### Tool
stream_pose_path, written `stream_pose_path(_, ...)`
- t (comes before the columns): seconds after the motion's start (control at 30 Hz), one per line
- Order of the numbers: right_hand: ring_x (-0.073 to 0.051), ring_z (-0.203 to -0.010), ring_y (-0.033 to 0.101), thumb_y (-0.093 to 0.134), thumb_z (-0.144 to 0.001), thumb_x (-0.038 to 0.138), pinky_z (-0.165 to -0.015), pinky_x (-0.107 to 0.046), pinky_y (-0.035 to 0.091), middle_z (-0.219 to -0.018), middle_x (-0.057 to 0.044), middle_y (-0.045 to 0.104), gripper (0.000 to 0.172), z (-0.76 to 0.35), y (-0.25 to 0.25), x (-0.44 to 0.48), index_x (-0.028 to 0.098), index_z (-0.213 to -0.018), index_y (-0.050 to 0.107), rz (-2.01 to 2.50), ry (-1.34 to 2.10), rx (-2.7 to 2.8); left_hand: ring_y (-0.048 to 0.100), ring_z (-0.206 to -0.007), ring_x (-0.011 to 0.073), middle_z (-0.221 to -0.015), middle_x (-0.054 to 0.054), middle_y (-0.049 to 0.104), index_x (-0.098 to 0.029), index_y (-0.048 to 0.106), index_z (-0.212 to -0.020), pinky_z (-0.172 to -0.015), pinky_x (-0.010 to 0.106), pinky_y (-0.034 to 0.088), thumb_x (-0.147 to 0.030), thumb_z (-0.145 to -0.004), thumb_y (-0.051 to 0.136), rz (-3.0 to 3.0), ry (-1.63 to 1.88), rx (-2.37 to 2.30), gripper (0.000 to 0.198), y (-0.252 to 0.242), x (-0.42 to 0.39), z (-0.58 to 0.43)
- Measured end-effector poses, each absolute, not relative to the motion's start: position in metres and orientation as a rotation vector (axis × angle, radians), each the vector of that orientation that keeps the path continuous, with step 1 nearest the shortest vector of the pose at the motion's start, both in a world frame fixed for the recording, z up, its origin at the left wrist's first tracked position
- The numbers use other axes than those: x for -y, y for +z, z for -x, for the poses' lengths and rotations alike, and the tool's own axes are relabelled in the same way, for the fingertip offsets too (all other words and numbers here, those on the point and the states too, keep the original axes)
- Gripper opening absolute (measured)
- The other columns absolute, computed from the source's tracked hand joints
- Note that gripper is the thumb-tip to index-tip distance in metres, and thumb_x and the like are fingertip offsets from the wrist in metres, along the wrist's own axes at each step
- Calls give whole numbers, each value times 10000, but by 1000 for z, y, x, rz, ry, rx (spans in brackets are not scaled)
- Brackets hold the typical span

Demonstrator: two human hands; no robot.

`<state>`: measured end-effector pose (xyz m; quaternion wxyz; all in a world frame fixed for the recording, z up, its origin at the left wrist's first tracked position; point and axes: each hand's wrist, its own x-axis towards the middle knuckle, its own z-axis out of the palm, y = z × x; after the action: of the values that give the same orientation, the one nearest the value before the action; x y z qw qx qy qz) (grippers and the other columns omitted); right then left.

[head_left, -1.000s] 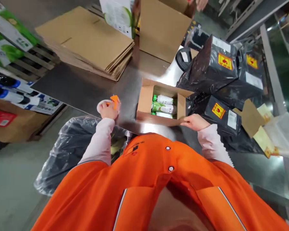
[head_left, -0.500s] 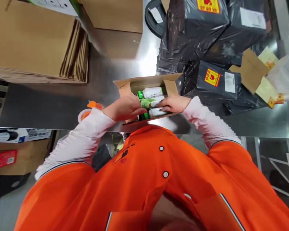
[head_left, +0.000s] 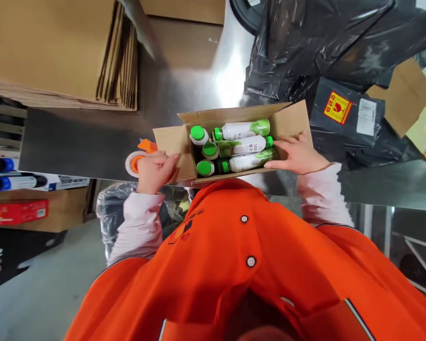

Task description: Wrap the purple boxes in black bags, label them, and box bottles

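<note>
An open cardboard box (head_left: 230, 112) stands at the table's near edge, its end flaps spread outward. Inside, several white bottles with green caps stand upright at the left end, among them a bottle (head_left: 199, 135) in the far corner. Three more lie flat, including a middle lying bottle (head_left: 246, 146). My left hand (head_left: 152, 171) is closed on the box's left flap, thumb on top, beside a roll of tape (head_left: 132, 163) with an orange holder. My right hand (head_left: 300, 154) reaches over the box's right end with fingers spread, close to the lying bottles.
A stack of flattened cartons (head_left: 57, 52) lies at the left. Black-wrapped parcels (head_left: 341, 42) pile up at the right, one with a red and yellow label. Loose cardboard (head_left: 404, 94) lies beyond. The metal table's near edge runs along my waist, with a clear plastic bag (head_left: 115, 203) below.
Both hands have moved apart, from over the bottles to the box's two ends. The box's interior is now uncovered, showing the upright bottles at left. The view has shifted.
</note>
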<state>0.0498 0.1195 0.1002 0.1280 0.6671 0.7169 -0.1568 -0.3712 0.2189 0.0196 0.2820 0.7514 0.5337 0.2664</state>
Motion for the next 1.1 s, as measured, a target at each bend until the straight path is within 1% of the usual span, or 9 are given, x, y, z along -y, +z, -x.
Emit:
stream_pose_path(0.17, -515, -1472, 506, 635, -866, 855, -1230, -771, 211, -1641, -171, 546, 871, -58, 89, -113, 284, -1523, 647, -2141, -613, -2141, 328, -519, 150, -460, 5, 281, -239, 264, -431, -613, 342, 370, -435, -875, 610, -1979, 692, -1815, 596, -3, -217, 341)
stream_pose_path(0.3, -527, -1485, 498, 659, -872, 827, -1224, -828, 187, -1638, -177, 545, 810, -61, 91, -115, 295, -1483, 675, -2125, -695, -2175, 528, -658, 226, -517, 39, 405, -224, 423, -515, -713, 354, 428, -471, -899, 592, -2020, 547, -1889, 487, 3, -217, 330)
stream_pose_path(0.47, -505, -1435, 560, 657, -892, 799, -1188, -803, 301, -1552, -188, 623, 764, -64, 89, -119, 292, -1464, 682, -2098, -658, -2252, 669, -868, 288, -662, 67, 600, -215, 586, -672, -825, 377, 486, -478, -870, 670, -2084, 383, -1746, 340, 25, -224, 322)
stream_pose_path(0.57, -494, -1429, 569, 645, -896, 804, -1189, -778, 316, -1548, -191, 628, 775, -64, 87, -117, 282, -1469, 676, -2120, -638, -2270, 677, -1070, 307, -952, 101, 744, -190, 704, -896, -988, 432, 493, -416, -889, 719, -2147, 466, -1670, 226, 44, -232, 317)
stream_pose_path(0.67, -491, -1445, 560, 637, -903, 801, -1205, -771, 298, -1589, -195, 593, 782, -60, 87, -115, 274, -1479, 670, -2144, -624, -2239, 575, -1332, 392, -1406, 178, 669, -148, 702, -1223, -1101, 538, 459, -387, -838, 817, -2073, 642, -1875, 468, 62, -235, 323)
stream_pose_path(0.73, -492, -1450, 558, 648, -903, 788, -1218, -772, 280, -1617, -200, 564, 785, -57, 88, -115, 260, -1484, 667, -2155, -630, -2216, 628, -1263, 382, -1328, 171, 705, -135, 702, -1236, -1038, 516, 516, -434, -865, 791, -1962, 655, -1817, 485, 72, -232, 331)
stream_pose_path(0.87, -502, -1455, 547, 676, -893, 767, -1228, -782, 245, -1622, -202, 557, 777, -52, 89, -118, 244, -1468, 678, -2179, -662, -2211, 736, -985, 260, -978, 63, 779, -181, 764, -1138, -864, 350, 579, -461, -988, 566, -1995, 592, -1319, 374, 87, -219, 341)
stream_pose_path(1.0, -506, -1434, 553, 665, -880, 796, -1191, -765, 300, -1608, -198, 569, 795, -56, 89, -119, 258, -1466, 672, -2157, -665, -2245, 734, -888, 233, -917, 53, 774, -189, 776, -1013, -838, 316, 567, -447, -892, 666, -2091, 677, -1361, 306, 83, -226, 330)
stream_pose_path(1.1, -510, -1385, 576, 703, -838, 815, -1155, -749, 344, -1544, -202, 620, 895, -57, 91, -125, 266, -1537, 599, -2101, -638, -2262, 650, -755, 175, -790, 20, 676, -191, 677, -885, -770, 286, 545, -388, -865, 697, -1928, 827, -1505, 200, 63, -245, 315)
